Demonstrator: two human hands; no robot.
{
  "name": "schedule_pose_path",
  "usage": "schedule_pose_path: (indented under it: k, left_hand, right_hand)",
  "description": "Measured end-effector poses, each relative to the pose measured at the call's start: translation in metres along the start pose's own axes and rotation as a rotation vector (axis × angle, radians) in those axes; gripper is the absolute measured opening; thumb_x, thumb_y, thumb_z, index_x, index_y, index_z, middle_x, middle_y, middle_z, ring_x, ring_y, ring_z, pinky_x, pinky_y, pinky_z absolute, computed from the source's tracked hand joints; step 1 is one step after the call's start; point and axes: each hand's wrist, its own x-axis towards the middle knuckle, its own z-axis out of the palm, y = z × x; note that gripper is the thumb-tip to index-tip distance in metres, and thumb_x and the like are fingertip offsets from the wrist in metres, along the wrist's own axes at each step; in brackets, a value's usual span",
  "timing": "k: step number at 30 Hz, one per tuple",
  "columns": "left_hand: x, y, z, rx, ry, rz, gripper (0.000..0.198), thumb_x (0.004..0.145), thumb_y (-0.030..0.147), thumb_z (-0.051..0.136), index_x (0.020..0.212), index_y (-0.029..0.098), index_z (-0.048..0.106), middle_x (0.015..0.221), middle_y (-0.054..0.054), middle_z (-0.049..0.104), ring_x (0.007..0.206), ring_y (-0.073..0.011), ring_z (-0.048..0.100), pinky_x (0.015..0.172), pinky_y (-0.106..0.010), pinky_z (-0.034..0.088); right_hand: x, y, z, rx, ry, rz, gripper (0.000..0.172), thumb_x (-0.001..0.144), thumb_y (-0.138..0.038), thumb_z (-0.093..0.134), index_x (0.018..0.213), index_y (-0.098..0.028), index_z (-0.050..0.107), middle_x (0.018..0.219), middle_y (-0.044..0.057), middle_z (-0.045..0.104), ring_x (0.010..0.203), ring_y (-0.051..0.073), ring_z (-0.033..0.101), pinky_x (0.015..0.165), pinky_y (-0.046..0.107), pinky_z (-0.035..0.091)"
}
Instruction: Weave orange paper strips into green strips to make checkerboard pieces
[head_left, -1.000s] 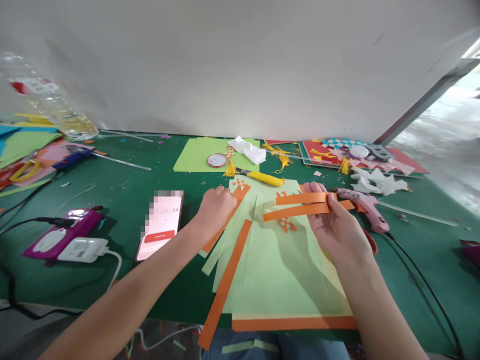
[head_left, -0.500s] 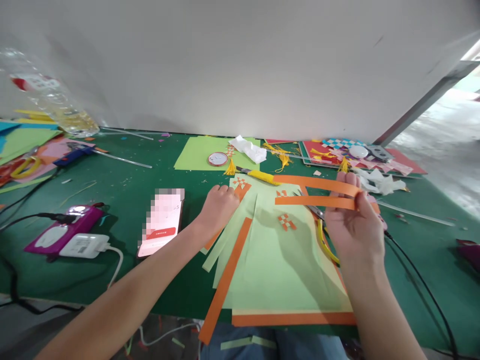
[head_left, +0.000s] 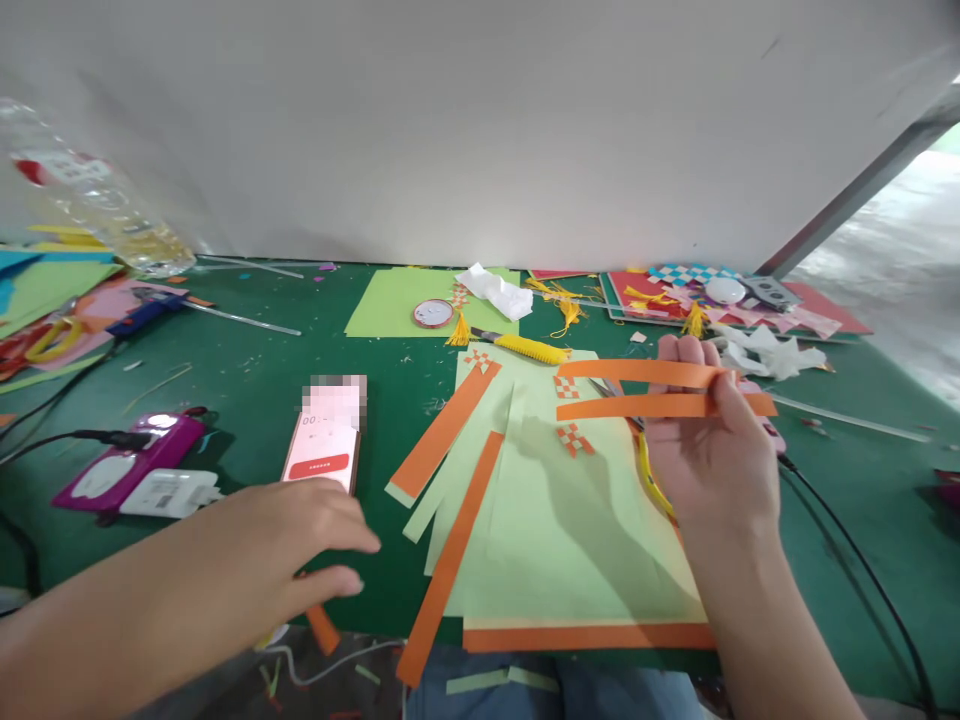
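Observation:
My right hand [head_left: 709, 440] holds two orange paper strips [head_left: 637, 374], pinched under the thumb across the fingers, one above the other, pointing left. My left hand [head_left: 322, 540] is in the air over the table's front left, beside the phone [head_left: 322, 440], thumb and fingers apart. A short orange piece [head_left: 323, 628] shows just below it over the table's edge. Pale green sheets [head_left: 585, 540] lie in the middle, with orange strips [head_left: 451, 560] on them and small woven orange-and-white pieces [head_left: 574, 440] on top. Scissors with yellow handles [head_left: 651, 475] are partly hidden behind my right hand.
A yellow cutter [head_left: 531, 348], a round tin [head_left: 433, 313] and crumpled tissue [head_left: 495, 292] lie at the back. On the left are a purple device [head_left: 131, 460] with cables and a leaning bottle [head_left: 97, 190]. Coloured paper [head_left: 817, 305] is stacked at the back right.
My left hand has moved from the strips near the middle to the front left and opened. The lower strip in my right hand now reaches farther right, past the thumb.

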Motion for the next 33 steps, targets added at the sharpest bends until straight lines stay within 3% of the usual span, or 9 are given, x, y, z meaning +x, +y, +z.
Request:
schedule_pose_path:
  k: [4, 8, 12, 15, 18, 21, 24, 27, 33]
  left_hand:
    - [0.024, 0.050, 0.018, 0.157, -0.136, -0.023, 0.021, 0.088, 0.030, 0.057, 0.100, 0.025, 0.073, 0.098, -0.007, 0.074, 0.081, -0.0249, 0.070, 0.064, -0.031, 0.053]
    - [0.039, 0.100, 0.051, 0.395, -0.193, -0.078, 0.033, 0.086, 0.007, 0.048, 0.110, 0.019, 0.068, 0.093, -0.010, 0.070, 0.083, -0.0261, 0.067, 0.062, -0.033, 0.055]
    - [0.030, 0.109, 0.072, 0.504, -0.231, -0.103, 0.058, 0.078, -0.005, 0.042, 0.129, 0.017, 0.056, 0.108, -0.013, 0.067, 0.094, -0.0293, 0.066, 0.059, -0.033, 0.058]
    - [0.027, 0.104, 0.078, 0.541, -0.134, -0.088, 0.056, 0.078, -0.007, 0.039, 0.122, 0.020, 0.062, 0.107, -0.013, 0.068, 0.092, -0.0278, 0.066, 0.059, -0.033, 0.059]
    - [0.028, 0.100, 0.082, 0.552, -0.067, -0.091, 0.050, 0.078, -0.008, 0.039, 0.111, 0.019, 0.066, 0.099, -0.013, 0.069, 0.086, -0.0270, 0.068, 0.056, -0.032, 0.057]
    - [0.027, 0.092, 0.080, 0.464, -0.030, -0.154, 0.051, 0.079, -0.009, 0.036, 0.111, 0.018, 0.065, 0.092, -0.011, 0.069, 0.084, -0.0256, 0.068, 0.059, -0.031, 0.056]
    - [0.019, 0.075, 0.065, 0.150, -0.028, -0.215, 0.054, 0.078, -0.009, 0.037, 0.115, 0.021, 0.062, 0.094, -0.007, 0.071, 0.087, -0.0220, 0.069, 0.069, -0.030, 0.056]
    - [0.007, 0.054, 0.037, -0.275, -0.011, -0.294, 0.027, 0.088, 0.015, 0.049, 0.108, 0.025, 0.064, 0.079, -0.001, 0.071, 0.068, -0.0170, 0.069, 0.061, -0.024, 0.054]
    - [0.020, 0.028, -0.002, -0.885, 0.405, -0.409, 0.023, 0.074, 0.032, 0.075, 0.095, 0.026, 0.068, 0.078, 0.000, 0.072, 0.066, -0.0149, 0.067, 0.060, -0.019, 0.053]
  right_hand:
    - [-0.009, 0.005, 0.003, -0.139, -0.115, -0.134, 0.030, 0.099, -0.026, 0.038, 0.103, -0.022, 0.068, 0.100, -0.002, 0.076, 0.114, 0.016, 0.063, 0.108, 0.037, 0.044]
    - [-0.022, 0.013, 0.007, -0.380, -0.364, -0.475, 0.032, 0.099, -0.027, 0.040, 0.111, -0.019, 0.068, 0.104, 0.005, 0.074, 0.111, 0.026, 0.065, 0.104, 0.053, 0.044]
    - [-0.037, 0.026, 0.011, -0.933, -0.888, -0.672, 0.041, 0.095, -0.010, 0.041, 0.131, -0.023, 0.057, 0.131, 0.008, 0.062, 0.125, 0.024, 0.055, 0.107, 0.048, 0.044]
    - [-0.048, 0.044, 0.013, -1.359, -1.290, -0.744, 0.046, 0.093, -0.005, 0.041, 0.136, -0.018, 0.052, 0.141, 0.015, 0.052, 0.137, 0.030, 0.039, 0.109, 0.055, 0.038]
    - [-0.054, 0.060, 0.010, -1.669, -1.336, -0.758, 0.043, 0.094, -0.008, 0.040, 0.134, -0.017, 0.054, 0.145, 0.019, 0.046, 0.136, 0.036, 0.038, 0.104, 0.061, 0.041]
    - [-0.055, 0.064, 0.009, -1.824, -1.215, -0.808, 0.043, 0.096, -0.012, 0.039, 0.136, -0.019, 0.051, 0.144, 0.018, 0.048, 0.132, 0.035, 0.044, 0.098, 0.055, 0.048]
    - [-0.052, 0.059, 0.012, -1.916, -1.065, -0.885, 0.041, 0.097, -0.018, 0.039, 0.136, -0.018, 0.052, 0.136, 0.017, 0.056, 0.115, 0.035, 0.058, 0.084, 0.052, 0.055]
    - [-0.047, 0.058, 0.014, -1.928, -1.039, -0.845, 0.039, 0.097, -0.018, 0.039, 0.133, -0.015, 0.054, 0.124, 0.016, 0.063, 0.096, 0.031, 0.063, 0.071, 0.048, 0.058]
    - [-0.045, 0.072, 0.006, -1.518, -1.413, -0.654, 0.036, 0.096, -0.013, 0.040, 0.129, -0.013, 0.055, 0.128, 0.015, 0.060, 0.120, 0.025, 0.055, 0.094, 0.040, 0.054]
